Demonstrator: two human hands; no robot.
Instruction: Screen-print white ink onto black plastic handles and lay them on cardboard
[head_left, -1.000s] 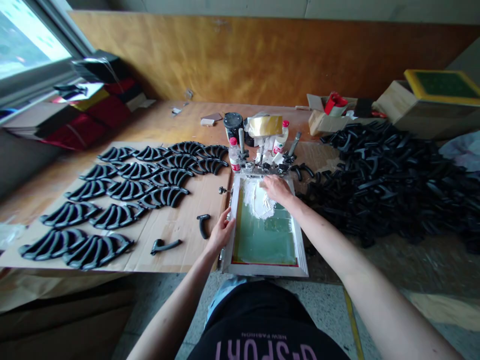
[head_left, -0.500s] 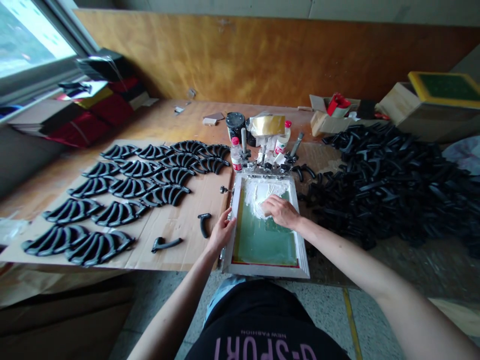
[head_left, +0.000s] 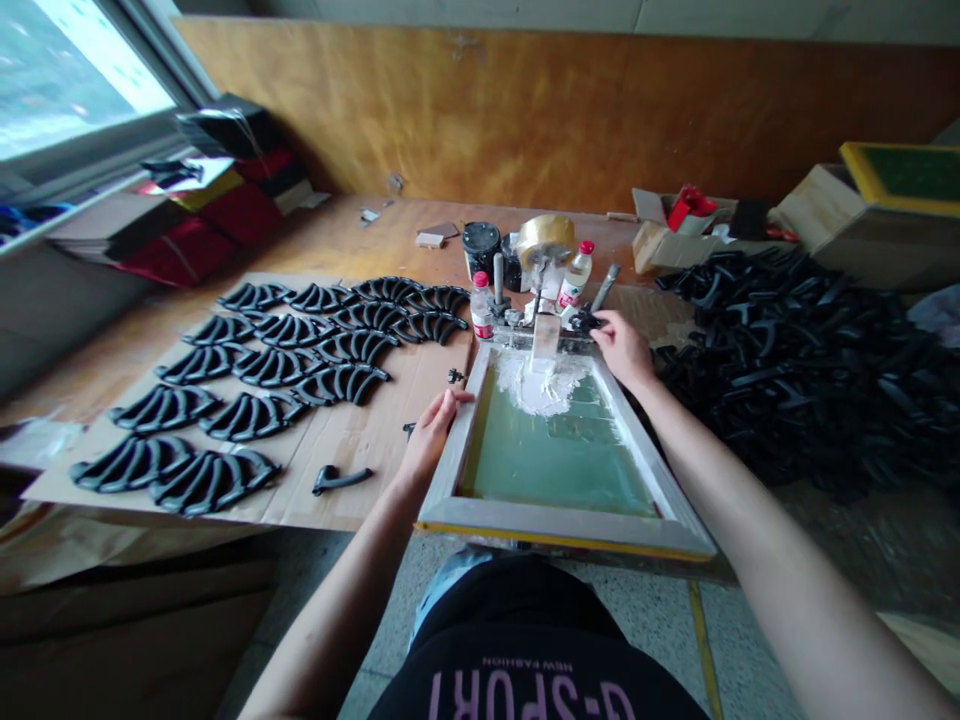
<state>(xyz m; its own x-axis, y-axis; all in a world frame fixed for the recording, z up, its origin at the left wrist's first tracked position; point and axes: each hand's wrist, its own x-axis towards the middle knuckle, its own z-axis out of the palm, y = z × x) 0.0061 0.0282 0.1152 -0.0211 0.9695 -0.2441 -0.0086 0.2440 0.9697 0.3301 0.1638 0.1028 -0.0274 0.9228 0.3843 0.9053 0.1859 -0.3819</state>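
Note:
A silver-framed printing screen (head_left: 450, 470) with green mesh is tilted up at its near edge, hinged on a clamp (head_left: 525, 318) at the far end. My left hand (head_left: 429, 432) grips the frame's left rail. White ink (head_left: 541, 388) lies at the mesh's far end, and a small squeegee (head_left: 545, 342) stands in it with no hand on it. My right hand (head_left: 624, 347) is at the frame's far right corner, fingers curled on a black plastic part (head_left: 587, 322) beside the clamp.
Rows of black curved parts (head_left: 285, 365) lie on cardboard (head_left: 352, 450) to the left, with two loose ones (head_left: 341, 479) near my left hand. A big heap of black parts (head_left: 795, 350) fills the right. Bottles, a tin and a tape roll (head_left: 546, 238) stand behind the clamp.
My right hand pulled the squeegee across the ink, left it at the far end and moved to the far right corner. The screen's near edge has risen under my left hand.

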